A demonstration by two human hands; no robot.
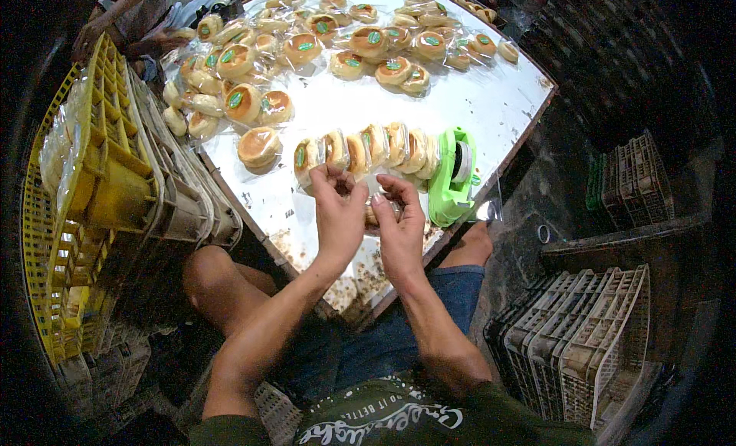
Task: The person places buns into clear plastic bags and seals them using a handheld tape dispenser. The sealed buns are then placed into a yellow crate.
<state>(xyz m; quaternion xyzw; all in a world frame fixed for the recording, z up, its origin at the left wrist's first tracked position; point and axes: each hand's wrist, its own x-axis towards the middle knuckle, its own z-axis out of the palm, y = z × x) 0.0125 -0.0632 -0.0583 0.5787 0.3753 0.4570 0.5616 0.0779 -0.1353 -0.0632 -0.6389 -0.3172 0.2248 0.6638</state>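
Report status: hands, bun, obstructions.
Left hand and right hand close together at a bun, partly hidden; exact grip unclear. Row of wrapped buns just beyond. Green tape dispenser close on the right.

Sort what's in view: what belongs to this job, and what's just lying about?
Part of the job: left hand, right hand, bun between them, row of wrapped buns, green tape dispenser, probably piled buns.

Seemingly just lying about: yellow crate, stacked pale crates at right.

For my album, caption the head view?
Left hand and right hand close together by bagged buns and a green tape dispenser.
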